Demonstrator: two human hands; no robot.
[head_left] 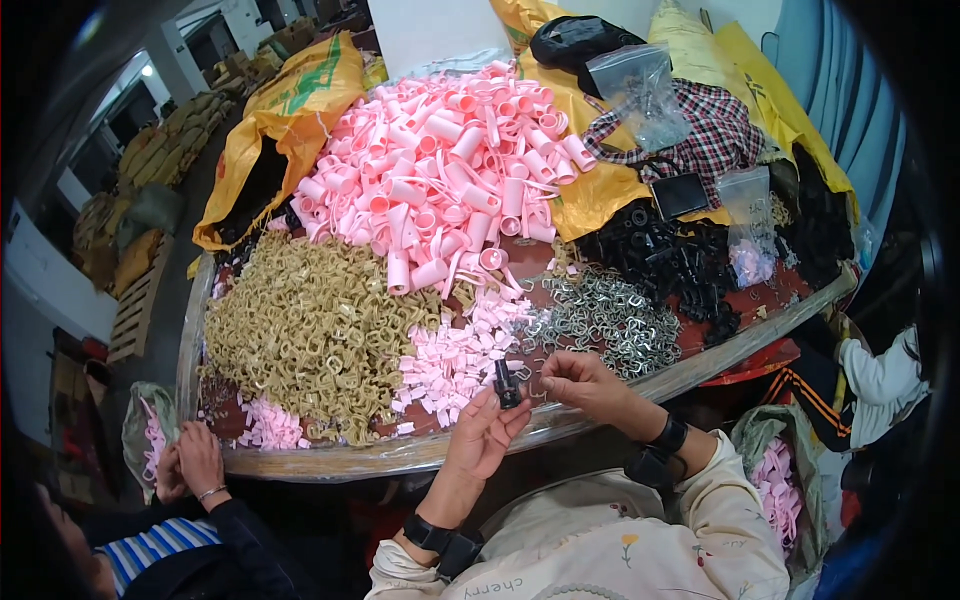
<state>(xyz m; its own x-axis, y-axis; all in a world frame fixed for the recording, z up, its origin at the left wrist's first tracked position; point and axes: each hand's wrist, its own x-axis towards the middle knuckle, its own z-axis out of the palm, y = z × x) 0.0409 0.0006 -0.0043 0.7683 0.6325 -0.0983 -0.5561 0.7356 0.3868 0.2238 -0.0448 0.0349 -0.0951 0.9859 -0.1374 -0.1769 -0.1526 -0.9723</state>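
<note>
Between the fingertips of my left hand point(480, 437) stands a small black plastic part point(507, 388), narrow at the top and wider below. Just to its right, my right hand point(585, 387) is closed in a pinch; whatever it may hold is too small to make out. Both hands hover over the table's near edge. Behind them lie a heap of small pale pink plastic pieces point(455, 365) and, to the right, a pile of silvery metal hooks point(625, 325). Farther right is a pile of black plastic parts point(665, 255).
A tall heap of pink tubes with straps point(440, 170) fills the table's back. Beige plastic clips point(310, 330) cover its left. Yellow sacks point(300, 100), a plaid cloth point(715, 130) and clear bags point(640, 95) lie around. A co-worker's hands point(195, 462) are at the left corner.
</note>
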